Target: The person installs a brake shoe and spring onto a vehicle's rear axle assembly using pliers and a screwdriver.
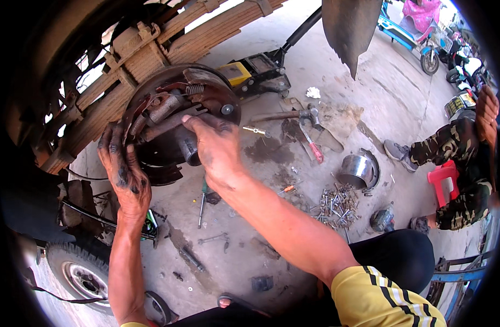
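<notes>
Bar held in right fingers near upper end; left fingers beside, grip unclear.

We're scanning for lettering, and nothing reads clearly! Over at far right, a yellow label carries dark marks, too small to make out.

I have both arms reaching forward, hands near each other but apart. Left forearm rises nearly upright; left hand points fingers upward, dark smudges across fingers and knuckles. Right forearm slants up leftward from lower right; right hand shows me its back, one digit extended leftward, other fingertips hidden.
</notes>
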Demonstrator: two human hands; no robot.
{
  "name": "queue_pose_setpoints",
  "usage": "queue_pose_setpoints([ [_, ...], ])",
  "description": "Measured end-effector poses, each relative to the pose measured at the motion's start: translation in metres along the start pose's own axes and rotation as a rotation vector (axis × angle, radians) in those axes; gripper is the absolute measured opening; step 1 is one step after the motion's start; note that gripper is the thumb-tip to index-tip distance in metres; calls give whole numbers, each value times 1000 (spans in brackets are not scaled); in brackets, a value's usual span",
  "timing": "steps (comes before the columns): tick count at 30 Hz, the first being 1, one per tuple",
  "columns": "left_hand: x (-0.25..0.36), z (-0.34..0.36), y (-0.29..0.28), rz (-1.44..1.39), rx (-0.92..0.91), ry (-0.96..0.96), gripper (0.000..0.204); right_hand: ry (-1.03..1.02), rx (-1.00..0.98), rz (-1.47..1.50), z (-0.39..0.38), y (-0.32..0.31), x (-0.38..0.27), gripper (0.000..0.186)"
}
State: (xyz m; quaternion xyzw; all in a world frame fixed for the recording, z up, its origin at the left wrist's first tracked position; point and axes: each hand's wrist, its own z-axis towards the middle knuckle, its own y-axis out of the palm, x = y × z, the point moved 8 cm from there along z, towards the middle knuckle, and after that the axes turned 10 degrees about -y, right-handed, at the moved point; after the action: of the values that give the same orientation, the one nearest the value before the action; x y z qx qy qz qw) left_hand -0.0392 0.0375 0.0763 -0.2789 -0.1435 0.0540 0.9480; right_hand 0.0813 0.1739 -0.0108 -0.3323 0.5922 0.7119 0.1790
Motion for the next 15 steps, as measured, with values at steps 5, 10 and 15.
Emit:
queue_pose_setpoints([
  [5,2,0,0,27,8,39,35,-72,-3,-10,3,-2,4,17],
  [10,7,4,-1,33,-2,41,35,-71,-14,13,6,-1,5,20],
  [15,5,3,7,73,-23,62,36,-136,50,-85,9,-11,3,25],
])
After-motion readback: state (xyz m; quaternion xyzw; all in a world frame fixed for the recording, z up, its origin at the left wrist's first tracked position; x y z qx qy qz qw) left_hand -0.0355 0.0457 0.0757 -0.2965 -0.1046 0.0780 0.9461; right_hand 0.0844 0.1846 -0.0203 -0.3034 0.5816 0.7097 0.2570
